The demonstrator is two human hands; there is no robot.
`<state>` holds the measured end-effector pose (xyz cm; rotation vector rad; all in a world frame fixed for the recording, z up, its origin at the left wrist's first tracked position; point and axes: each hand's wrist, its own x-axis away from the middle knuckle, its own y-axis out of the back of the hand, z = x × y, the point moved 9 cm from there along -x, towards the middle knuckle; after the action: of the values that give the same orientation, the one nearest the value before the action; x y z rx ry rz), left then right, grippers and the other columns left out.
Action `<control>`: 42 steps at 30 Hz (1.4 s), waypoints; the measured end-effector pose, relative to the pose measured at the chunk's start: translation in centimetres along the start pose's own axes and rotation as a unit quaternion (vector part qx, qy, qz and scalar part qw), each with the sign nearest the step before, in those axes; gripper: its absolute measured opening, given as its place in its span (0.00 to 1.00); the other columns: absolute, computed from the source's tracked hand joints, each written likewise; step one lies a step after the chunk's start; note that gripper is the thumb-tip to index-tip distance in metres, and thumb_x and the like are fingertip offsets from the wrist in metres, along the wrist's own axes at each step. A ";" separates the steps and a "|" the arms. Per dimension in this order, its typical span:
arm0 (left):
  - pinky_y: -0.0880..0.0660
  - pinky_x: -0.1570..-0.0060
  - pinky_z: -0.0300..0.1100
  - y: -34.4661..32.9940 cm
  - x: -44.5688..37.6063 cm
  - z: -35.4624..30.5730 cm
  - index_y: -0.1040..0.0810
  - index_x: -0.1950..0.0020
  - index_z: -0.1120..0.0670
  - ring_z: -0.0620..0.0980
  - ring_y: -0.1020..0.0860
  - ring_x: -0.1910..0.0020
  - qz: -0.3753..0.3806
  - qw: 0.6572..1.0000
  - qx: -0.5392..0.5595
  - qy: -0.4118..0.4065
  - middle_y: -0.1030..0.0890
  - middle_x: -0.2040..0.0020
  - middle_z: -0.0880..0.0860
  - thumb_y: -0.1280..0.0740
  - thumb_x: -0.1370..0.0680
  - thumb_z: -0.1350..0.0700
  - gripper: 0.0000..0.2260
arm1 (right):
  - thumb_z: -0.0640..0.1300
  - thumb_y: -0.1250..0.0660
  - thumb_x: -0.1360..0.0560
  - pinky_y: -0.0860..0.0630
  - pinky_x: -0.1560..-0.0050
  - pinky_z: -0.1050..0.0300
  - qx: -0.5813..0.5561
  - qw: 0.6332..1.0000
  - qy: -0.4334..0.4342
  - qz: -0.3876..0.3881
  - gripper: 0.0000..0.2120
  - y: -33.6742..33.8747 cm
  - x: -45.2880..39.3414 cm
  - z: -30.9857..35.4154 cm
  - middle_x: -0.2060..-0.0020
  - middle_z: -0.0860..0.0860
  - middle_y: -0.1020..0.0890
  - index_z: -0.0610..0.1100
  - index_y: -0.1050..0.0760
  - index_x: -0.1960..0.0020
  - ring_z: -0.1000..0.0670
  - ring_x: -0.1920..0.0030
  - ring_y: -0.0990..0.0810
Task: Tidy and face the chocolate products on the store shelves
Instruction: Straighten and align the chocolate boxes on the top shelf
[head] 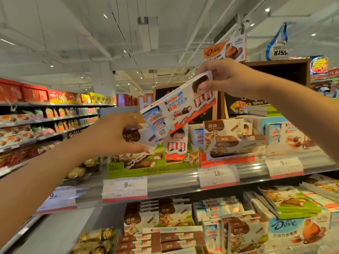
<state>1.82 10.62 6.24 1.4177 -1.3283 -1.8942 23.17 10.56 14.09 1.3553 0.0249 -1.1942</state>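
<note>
My right hand [222,77] pinches the upper right corner of a white and orange Kinder chocolate box [178,107], held tilted in the air above the top shelf [183,182]. My left hand [117,134] grips a brown and white chocolate box [136,137] at the left end of that shelf, over a green display tray [139,166]. More Kinder boxes [176,143] stand upright behind the tilted one. A brown and white carton [233,143] lies askew to the right.
Price tags [125,187] hang along the shelf edge. The lower shelf holds several stacked chocolate boxes [174,228] and a Dove carton [297,230]. Gold-wrapped chocolates [95,241] lie at lower left. An aisle of snack shelves [45,121] runs along the left.
</note>
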 end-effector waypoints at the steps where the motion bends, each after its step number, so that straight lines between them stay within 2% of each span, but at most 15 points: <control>1: 0.29 0.51 0.37 0.1 -0.4 -0.8 0.22 0.43 0.47 0.44 0.27 0.44 -0.029 0.998 -0.052 -0.010 0.28 0.44 0.38 0.31 0.37 0.31 0.29 | 0.42 0.35 0.25 0.20 0.50 0.58 0.006 1.000 -0.004 -0.002 0.10 0.7 0.2 -0.4 0.51 0.52 0.19 0.45 0.27 0.44 0.56 0.49 0.19; 3: 0.29 0.48 0.41 -0.1 -1.3 -3.0 0.22 0.41 0.51 0.46 0.26 0.42 -0.080 0.991 -0.101 -0.040 0.24 0.40 0.44 0.30 0.31 0.39 0.24 | 0.42 0.35 0.25 0.20 0.51 0.57 0.009 1.000 -0.012 -0.004 0.10 1.8 0.6 -1.2 0.51 0.51 0.19 0.44 0.26 0.44 0.56 0.50 0.19; 6: 0.28 0.44 0.44 -2.0 -3.0 -5.5 0.26 0.35 0.51 0.48 0.26 0.40 -0.065 0.993 -0.058 -0.079 0.25 0.37 0.48 0.28 0.30 0.45 0.25 | 0.41 0.35 0.25 0.20 0.54 0.62 0.013 1.000 -0.017 -0.017 0.07 3.6 1.7 -2.5 0.52 0.51 0.18 0.45 0.26 0.47 0.58 0.53 0.18; 8: 0.28 0.43 0.43 -3.1 -3.9 -7.3 0.28 0.34 0.50 0.46 0.27 0.40 -0.047 0.993 0.013 -0.108 0.25 0.37 0.47 0.27 0.32 0.42 0.29 | 0.40 0.35 0.25 0.20 0.54 0.59 0.000 0.999 -0.034 -0.029 0.06 5.0 2.5 -3.8 0.52 0.49 0.18 0.47 0.26 0.49 0.55 0.53 0.17; 11: 0.29 0.38 0.45 -4.1 -5.0 -10.7 0.34 0.32 0.41 0.40 0.30 0.36 -0.013 0.986 0.130 -0.106 0.29 0.34 0.40 0.29 0.40 0.30 0.40 | 0.41 0.35 0.26 0.18 0.57 0.58 -0.049 0.996 -0.065 -0.048 0.05 7.3 3.9 -6.2 0.55 0.49 0.17 0.49 0.25 0.51 0.53 0.56 0.16; 16: 0.29 0.37 0.49 -7.1 -8.3 -13.4 0.34 0.32 0.46 0.45 0.29 0.37 0.048 0.990 0.116 -0.067 0.27 0.36 0.44 0.27 0.43 0.30 0.43 | 0.40 0.34 0.25 0.23 0.67 0.68 -0.046 0.991 -0.092 -0.089 0.04 9.6 5.7 -9.1 0.59 0.52 0.17 0.49 0.25 0.54 0.57 0.60 0.16; 18: 0.27 0.39 0.49 -7.7 -9.1 -13.1 0.30 0.34 0.48 0.45 0.26 0.40 0.061 0.984 0.162 -0.048 0.24 0.39 0.45 0.26 0.41 0.33 0.39 | 0.41 0.34 0.26 0.22 0.66 0.66 -0.041 0.990 -0.100 -0.095 0.03 9.8 6.2 -10.0 0.59 0.52 0.17 0.48 0.25 0.53 0.57 0.60 0.16; 20: 0.25 0.47 0.46 -7.3 -9.5 -12.9 0.23 0.45 0.53 0.45 0.23 0.50 0.029 0.981 0.184 -0.047 0.20 0.49 0.47 0.24 0.36 0.42 0.25 | 0.42 0.34 0.26 0.21 0.66 0.65 -0.047 0.987 -0.108 -0.106 0.03 10.0 6.6 -10.6 0.59 0.52 0.17 0.48 0.24 0.53 0.57 0.60 0.16; 22: 0.26 0.53 0.43 -6.6 -9.5 -13.1 0.22 0.55 0.56 0.43 0.23 0.56 0.002 0.980 0.189 -0.061 0.20 0.57 0.47 0.24 0.34 0.48 0.16 | 0.41 0.34 0.26 0.22 0.67 0.66 -0.065 0.984 -0.112 -0.121 0.03 10.1 6.9 -11.0 0.60 0.52 0.18 0.48 0.25 0.53 0.57 0.60 0.16; 27: 0.24 0.52 0.41 -6.0 -8.2 -13.0 0.25 0.58 0.55 0.44 0.21 0.53 0.006 0.968 0.243 -0.066 0.19 0.56 0.49 0.24 0.33 0.54 0.12 | 0.40 0.36 0.24 0.22 0.60 0.61 -0.098 0.972 -0.135 -0.165 0.06 10.6 7.1 -11.6 0.57 0.52 0.19 0.45 0.26 0.48 0.55 0.57 0.18; 32: 0.23 0.64 0.34 -4.6 -6.9 -11.5 0.30 0.61 0.53 0.40 0.19 0.57 -0.008 0.934 0.353 -0.049 0.20 0.58 0.49 0.26 0.31 0.58 0.12 | 0.41 0.35 0.25 0.21 0.61 0.59 -0.049 0.982 -0.153 -0.103 0.09 9.1 6.7 -11.7 0.57 0.50 0.18 0.45 0.26 0.45 0.54 0.58 0.18; 35: 0.22 0.63 0.36 -3.9 -6.6 -10.3 0.29 0.58 0.56 0.46 0.18 0.56 -0.042 0.894 0.444 -0.034 0.18 0.55 0.52 0.25 0.35 0.55 0.14 | 0.41 0.34 0.25 0.21 0.62 0.60 -0.044 0.985 -0.153 -0.060 0.09 8.0 6.4 -11.4 0.57 0.49 0.17 0.45 0.24 0.45 0.52 0.57 0.17; 37: 0.21 0.60 0.44 -3.2 -6.8 -9.4 0.27 0.56 0.56 0.52 0.17 0.54 -0.058 0.861 0.504 -0.027 0.17 0.55 0.52 0.22 0.37 0.55 0.18 | 0.42 0.34 0.25 0.22 0.62 0.60 -0.053 0.986 -0.154 -0.043 0.09 7.4 6.4 -11.3 0.56 0.48 0.17 0.45 0.23 0.45 0.51 0.56 0.17; 39: 0.24 0.57 0.50 -2.3 -6.8 -8.6 0.25 0.54 0.55 0.56 0.19 0.54 -0.077 0.828 0.554 -0.026 0.17 0.57 0.53 0.25 0.37 0.57 0.15 | 0.42 0.34 0.25 0.21 0.61 0.58 -0.056 0.986 -0.152 -0.037 0.09 6.9 6.3 -11.2 0.56 0.47 0.17 0.45 0.23 0.45 0.51 0.56 0.17; 42: 0.23 0.59 0.45 -1.0 -6.7 -7.7 0.24 0.53 0.53 0.50 0.19 0.57 -0.111 0.807 0.580 -0.022 0.18 0.59 0.49 0.25 0.35 0.63 0.15 | 0.42 0.34 0.25 0.21 0.62 0.60 -0.050 0.987 -0.139 -0.067 0.09 6.6 6.1 -11.0 0.56 0.48 0.17 0.45 0.23 0.45 0.52 0.57 0.17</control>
<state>11.52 12.90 8.51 2.0904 -2.6613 -1.1228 36.87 13.31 11.64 1.1035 -0.0233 -1.4689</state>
